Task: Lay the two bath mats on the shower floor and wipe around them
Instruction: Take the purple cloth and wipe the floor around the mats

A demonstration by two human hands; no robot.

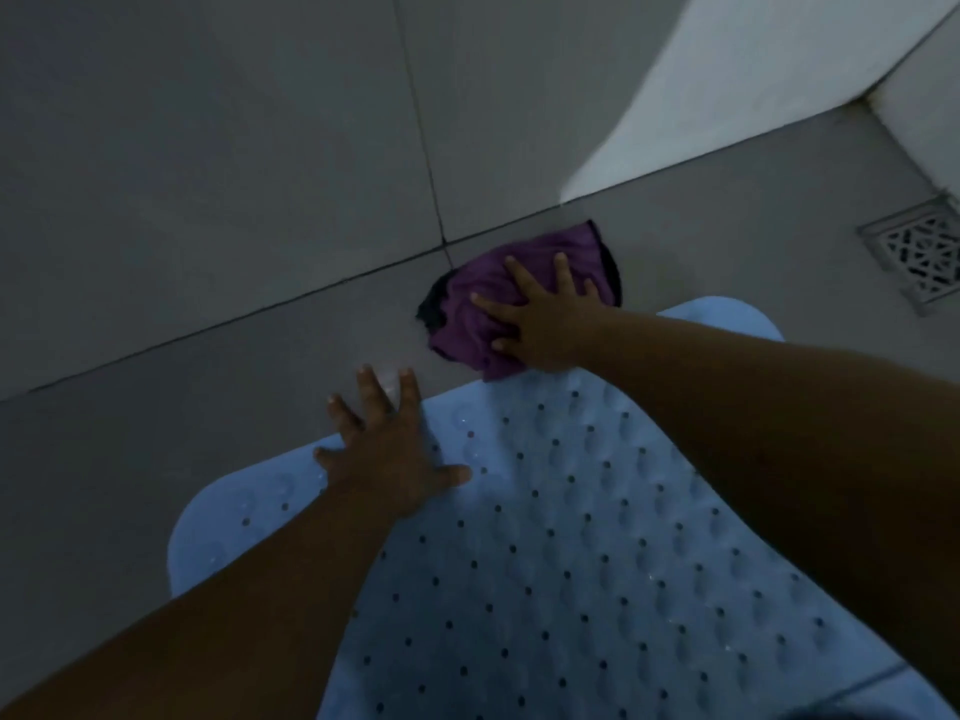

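Observation:
A light blue bath mat (561, 553) with rows of small holes lies flat on the grey tiled shower floor (218, 387). My left hand (389, 449) rests with spread fingers on the mat's far left edge, fingertips reaching onto the floor. My right hand (540, 314) presses flat, fingers spread, on a crumpled purple cloth (467, 298) lying on the floor just beyond the mat, close to the wall. A sliver of what may be a second blue mat (924, 688) shows at the bottom right corner.
A grey tiled wall (208, 148) meets the floor along a diagonal line. A square metal floor drain (919, 252) sits at the right edge. A white surface (727, 85) rises at the upper right.

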